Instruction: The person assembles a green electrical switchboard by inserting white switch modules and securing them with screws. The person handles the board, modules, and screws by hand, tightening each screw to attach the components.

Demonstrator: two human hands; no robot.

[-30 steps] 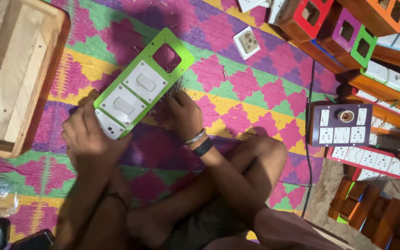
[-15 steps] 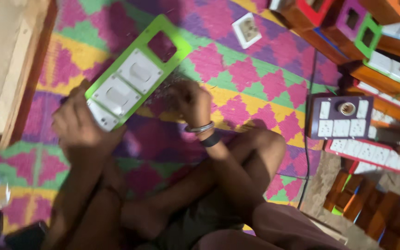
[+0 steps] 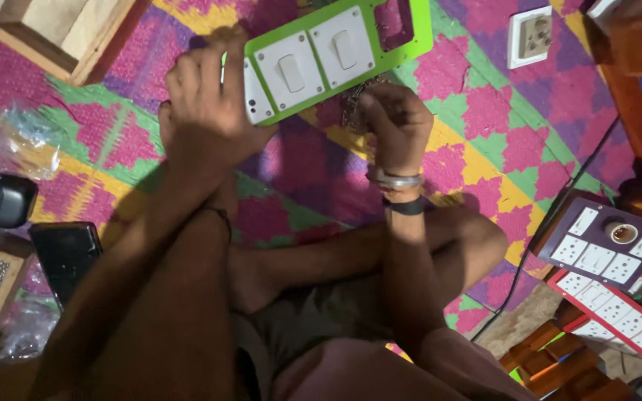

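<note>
A long green switch plate (image 3: 403, 44) with white rocker switches (image 3: 313, 59) lies tilted on the patterned mat. My left hand (image 3: 209, 104) grips its near end, fingers over the edge. My right hand (image 3: 395, 122) is closed just below the plate's middle, over a small dark cluster of metal parts (image 3: 351, 111); what the fingers hold is hidden. Bangles and a dark band sit on that wrist.
A wooden box (image 3: 61, 33) stands at the top left. A white socket (image 3: 529, 33) lies on the mat at the top right. A purple switch board (image 3: 603, 245) and a red one (image 3: 618, 312) lie at the right. A black case (image 3: 65, 256) and plastic bags (image 3: 20, 145) sit left.
The view has moved down and closer. Both hands keep their places on and below the green plate, which now sits higher in the picture.
</note>
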